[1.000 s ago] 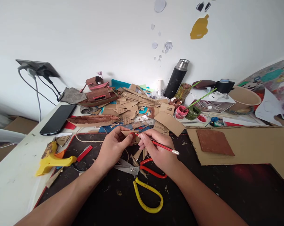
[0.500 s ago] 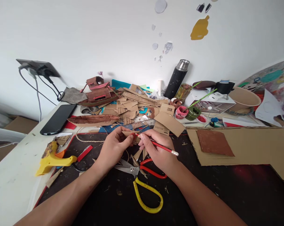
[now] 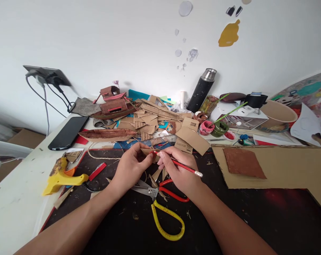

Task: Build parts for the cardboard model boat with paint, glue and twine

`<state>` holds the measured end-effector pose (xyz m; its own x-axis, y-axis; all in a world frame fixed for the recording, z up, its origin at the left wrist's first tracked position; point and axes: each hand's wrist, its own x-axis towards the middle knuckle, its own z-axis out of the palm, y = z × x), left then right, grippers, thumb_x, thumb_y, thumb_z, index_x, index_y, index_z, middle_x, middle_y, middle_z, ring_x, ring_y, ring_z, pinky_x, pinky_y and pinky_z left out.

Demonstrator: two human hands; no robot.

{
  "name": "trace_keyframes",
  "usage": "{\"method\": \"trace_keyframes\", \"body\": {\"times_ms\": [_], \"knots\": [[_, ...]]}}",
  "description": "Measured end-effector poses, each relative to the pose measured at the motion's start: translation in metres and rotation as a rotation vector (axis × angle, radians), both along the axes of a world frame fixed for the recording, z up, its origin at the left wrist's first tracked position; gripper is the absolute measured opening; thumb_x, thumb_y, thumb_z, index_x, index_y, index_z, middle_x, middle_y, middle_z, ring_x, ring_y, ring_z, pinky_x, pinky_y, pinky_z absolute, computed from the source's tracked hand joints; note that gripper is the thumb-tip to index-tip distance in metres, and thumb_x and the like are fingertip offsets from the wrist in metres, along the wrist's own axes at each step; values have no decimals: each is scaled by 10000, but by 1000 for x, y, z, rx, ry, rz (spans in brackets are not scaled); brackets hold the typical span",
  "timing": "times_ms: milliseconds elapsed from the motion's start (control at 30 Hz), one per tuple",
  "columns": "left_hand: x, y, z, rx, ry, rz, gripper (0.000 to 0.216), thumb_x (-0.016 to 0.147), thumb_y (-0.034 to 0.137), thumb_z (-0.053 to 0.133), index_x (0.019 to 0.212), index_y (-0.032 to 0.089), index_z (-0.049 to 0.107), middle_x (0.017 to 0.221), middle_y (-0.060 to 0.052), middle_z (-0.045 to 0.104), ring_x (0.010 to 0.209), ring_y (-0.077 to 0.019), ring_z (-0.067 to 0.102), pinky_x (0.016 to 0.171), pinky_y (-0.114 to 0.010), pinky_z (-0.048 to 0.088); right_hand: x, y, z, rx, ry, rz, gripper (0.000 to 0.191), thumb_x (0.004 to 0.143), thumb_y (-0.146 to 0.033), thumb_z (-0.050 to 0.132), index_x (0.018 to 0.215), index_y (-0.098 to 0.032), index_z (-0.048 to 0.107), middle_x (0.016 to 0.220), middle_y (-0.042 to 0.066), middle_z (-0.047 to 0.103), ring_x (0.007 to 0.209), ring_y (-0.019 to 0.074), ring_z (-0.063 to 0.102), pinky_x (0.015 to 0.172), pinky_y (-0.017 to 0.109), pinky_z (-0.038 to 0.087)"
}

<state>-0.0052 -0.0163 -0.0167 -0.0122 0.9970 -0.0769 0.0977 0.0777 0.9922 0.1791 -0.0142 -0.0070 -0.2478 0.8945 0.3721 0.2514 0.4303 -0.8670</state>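
My right hand [image 3: 178, 166] is closed around a red pencil [image 3: 185, 167], its white-tipped end pointing to the lower right. The pencil's point meets a small piece of cardboard [image 3: 146, 151] pinched in my left hand [image 3: 132, 164]. A small red thing shows at my left thumb tip; I cannot make out what it is. Beneath my hands lie scissors [image 3: 167, 209] with one red and one yellow handle, the blades partly hidden by my left wrist. Small cardboard scraps [image 3: 156, 175] are scattered beside them on the dark mat [image 3: 118, 226].
A yellow glue gun [image 3: 65, 177], a red cutter [image 3: 97, 171] and a phone [image 3: 68, 132] lie at left. Behind are a brown model boat [image 3: 112, 108], a boat hull [image 3: 107, 134], piled cardboard [image 3: 160, 110], paint jars [image 3: 207, 127] and a black flask [image 3: 201, 90]. Right lies a cardboard sheet [image 3: 288, 166].
The view has shifted slightly, so the background sits a little further right. My hands keep the same hold on the pencil and the cardboard piece.
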Motion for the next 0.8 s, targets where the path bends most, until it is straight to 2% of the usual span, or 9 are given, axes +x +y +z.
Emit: {"method": "trace_keyframes", "body": {"times_ms": [133, 800], "knots": [[0, -1, -2, 31, 67, 6, 323, 806, 495, 827, 909, 225, 684, 776, -30, 778, 711, -224, 706, 652, -305, 521, -1, -1, 1, -11, -11, 1, 227, 1084, -298, 587, 892, -226, 684, 754, 2, 768, 643, 145, 763, 650, 235, 590], [0, -3, -4, 146, 260, 6, 147, 844, 371, 751, 891, 249, 685, 771, -21, 770, 687, -227, 692, 665, -317, 507, -2, -2, 0, -7, -27, 9, 228, 1082, -300, 583, 893, -229, 688, 745, 2, 773, 645, 148, 757, 656, 246, 585]]}}
